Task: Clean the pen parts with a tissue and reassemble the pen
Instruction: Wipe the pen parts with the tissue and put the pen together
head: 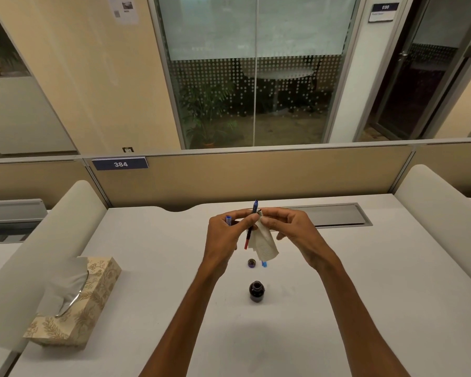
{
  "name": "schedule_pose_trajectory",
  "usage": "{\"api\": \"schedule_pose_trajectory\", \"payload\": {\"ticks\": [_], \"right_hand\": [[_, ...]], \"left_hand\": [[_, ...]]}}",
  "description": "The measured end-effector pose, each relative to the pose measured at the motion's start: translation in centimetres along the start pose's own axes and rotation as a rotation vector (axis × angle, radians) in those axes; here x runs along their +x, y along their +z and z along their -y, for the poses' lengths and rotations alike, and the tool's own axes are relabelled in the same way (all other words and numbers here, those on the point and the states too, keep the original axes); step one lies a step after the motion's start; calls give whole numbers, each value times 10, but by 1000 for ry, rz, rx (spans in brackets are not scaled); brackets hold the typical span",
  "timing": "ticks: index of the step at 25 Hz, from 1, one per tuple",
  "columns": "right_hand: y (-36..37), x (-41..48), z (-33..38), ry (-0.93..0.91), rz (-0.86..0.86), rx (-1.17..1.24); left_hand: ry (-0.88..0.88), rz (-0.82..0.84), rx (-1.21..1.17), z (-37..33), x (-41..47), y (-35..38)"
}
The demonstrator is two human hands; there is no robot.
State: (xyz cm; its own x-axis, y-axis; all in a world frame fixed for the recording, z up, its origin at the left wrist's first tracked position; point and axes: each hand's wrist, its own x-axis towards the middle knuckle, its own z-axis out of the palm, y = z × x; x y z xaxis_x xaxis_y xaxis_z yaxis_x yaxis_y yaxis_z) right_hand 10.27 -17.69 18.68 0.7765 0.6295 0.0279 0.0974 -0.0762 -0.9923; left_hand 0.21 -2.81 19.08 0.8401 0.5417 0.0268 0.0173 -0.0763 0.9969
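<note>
Both hands are raised above the white desk (365, 281). My left hand (223, 235) pinches a thin pen insert (249, 232), blue at the top and red at the bottom, held nearly upright. A blue pen piece (228, 220) also sticks out of the left hand near the knuckles. My right hand (291, 229) grips a crumpled white tissue (265, 244) that hangs down against the insert. Another blue pen part (264, 264) lies on the desk, partly hidden by the tissue.
An open dark ink bottle (256, 291) stands on the desk below my hands, its cap (251, 263) behind it. A patterned tissue box (76, 300) lies at the left. A metal cable tray (335, 214) and a partition run along the back.
</note>
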Motion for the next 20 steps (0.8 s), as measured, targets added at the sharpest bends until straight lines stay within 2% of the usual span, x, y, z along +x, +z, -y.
{"api": "schedule_pose_trajectory", "payload": {"ticks": [4,9,13,20], "right_hand": [[-4,0,1,15,57,2],[-1,1,-5,8,-95,108],[0,1,-12,26,-96,152],[7,2,-12,12,-60,-58]], "left_hand": [[-50,-23,-61,-3,-3,2],[-98,0,-81,-5,-2,-2],[-141,12,-67,-4,-3,-4],[-138,-17,-47,-8,-5,0]]}}
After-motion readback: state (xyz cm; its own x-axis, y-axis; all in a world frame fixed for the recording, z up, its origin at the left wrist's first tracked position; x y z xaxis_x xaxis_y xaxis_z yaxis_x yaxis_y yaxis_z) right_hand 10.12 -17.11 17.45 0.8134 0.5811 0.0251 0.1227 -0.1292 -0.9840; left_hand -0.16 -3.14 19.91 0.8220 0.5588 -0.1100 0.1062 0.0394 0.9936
